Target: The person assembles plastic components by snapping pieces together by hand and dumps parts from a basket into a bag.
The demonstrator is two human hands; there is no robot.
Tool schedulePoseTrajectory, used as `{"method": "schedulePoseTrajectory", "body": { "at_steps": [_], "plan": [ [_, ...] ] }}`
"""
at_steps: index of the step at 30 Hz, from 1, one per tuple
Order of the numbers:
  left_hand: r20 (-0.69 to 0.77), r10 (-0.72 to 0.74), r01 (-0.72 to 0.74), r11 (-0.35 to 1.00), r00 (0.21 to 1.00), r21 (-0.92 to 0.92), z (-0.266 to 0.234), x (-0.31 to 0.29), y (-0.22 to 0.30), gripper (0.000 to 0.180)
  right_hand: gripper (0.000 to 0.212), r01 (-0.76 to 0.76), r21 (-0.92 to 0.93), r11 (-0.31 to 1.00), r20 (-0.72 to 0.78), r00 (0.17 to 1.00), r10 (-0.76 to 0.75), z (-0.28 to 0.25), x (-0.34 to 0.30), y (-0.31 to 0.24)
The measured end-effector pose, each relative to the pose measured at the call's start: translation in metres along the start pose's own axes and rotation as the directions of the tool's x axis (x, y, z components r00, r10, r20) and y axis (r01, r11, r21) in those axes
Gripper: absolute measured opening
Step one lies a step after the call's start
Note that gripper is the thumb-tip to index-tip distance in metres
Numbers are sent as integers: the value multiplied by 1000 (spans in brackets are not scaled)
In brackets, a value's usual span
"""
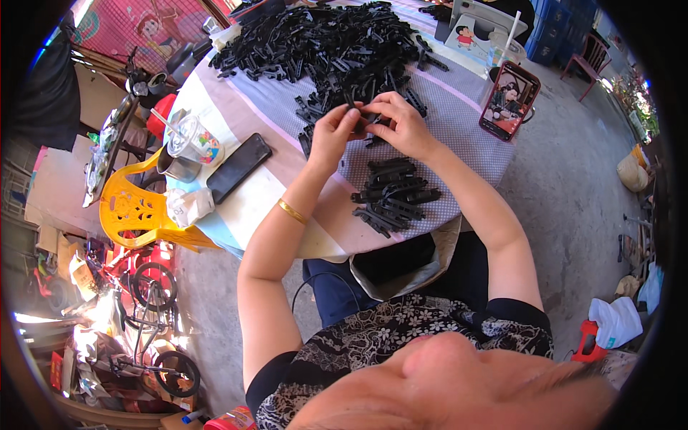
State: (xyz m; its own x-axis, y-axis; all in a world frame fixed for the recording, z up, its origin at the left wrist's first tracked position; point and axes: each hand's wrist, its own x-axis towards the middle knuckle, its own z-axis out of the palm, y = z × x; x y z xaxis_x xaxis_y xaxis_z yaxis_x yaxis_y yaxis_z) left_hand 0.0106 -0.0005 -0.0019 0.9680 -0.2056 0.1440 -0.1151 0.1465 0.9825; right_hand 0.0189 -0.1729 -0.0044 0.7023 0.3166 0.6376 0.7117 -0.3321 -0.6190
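Small black part (360, 125) in the pinched fingers (351, 115) of left hand (332, 137) and right hand (403, 127)

One head-worn fisheye view, facing steeply down (straight edges bend toward the rim), patterned shirt (390, 333) nearest, left hand (335, 136) and right hand (403, 127) farther, table (319, 229) reaching far, floor (562, 193) left and right.
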Motion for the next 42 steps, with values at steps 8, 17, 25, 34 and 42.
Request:
{"method": "schedulePoseTrajectory", "body": {
  "at_steps": [8, 17, 25, 34, 42],
  "plan": [
    [-92, -32, 41, 994, 995, 100, -19, -2, 8, 34, 16, 92, -433, 897, 222, 975, 7, -6, -6, 3],
    [-135, 6, 32, 960, 991, 279, -10, -5, 13, 34, 16, 100, -320, 942, 11, 995, -102, -10, -4, 7],
    [-54, 27, -7, 940, 998, 340, 0, -10, 6, 25, 34, -159, 234, 959, 73, 987, 146, -12, -1, -5],
    [-7, -50, 50, 995, 999, 83, 3, -10, 8, 31, 25, -324, 617, 717, 84, 933, 349, -13, 1, 3],
    [13, -8, 7, 996, 1000, 88, 4, -12, 8, 35, 17, -349, 366, 862, 5, 927, 374, -7, 0, 1]
  ]
}}
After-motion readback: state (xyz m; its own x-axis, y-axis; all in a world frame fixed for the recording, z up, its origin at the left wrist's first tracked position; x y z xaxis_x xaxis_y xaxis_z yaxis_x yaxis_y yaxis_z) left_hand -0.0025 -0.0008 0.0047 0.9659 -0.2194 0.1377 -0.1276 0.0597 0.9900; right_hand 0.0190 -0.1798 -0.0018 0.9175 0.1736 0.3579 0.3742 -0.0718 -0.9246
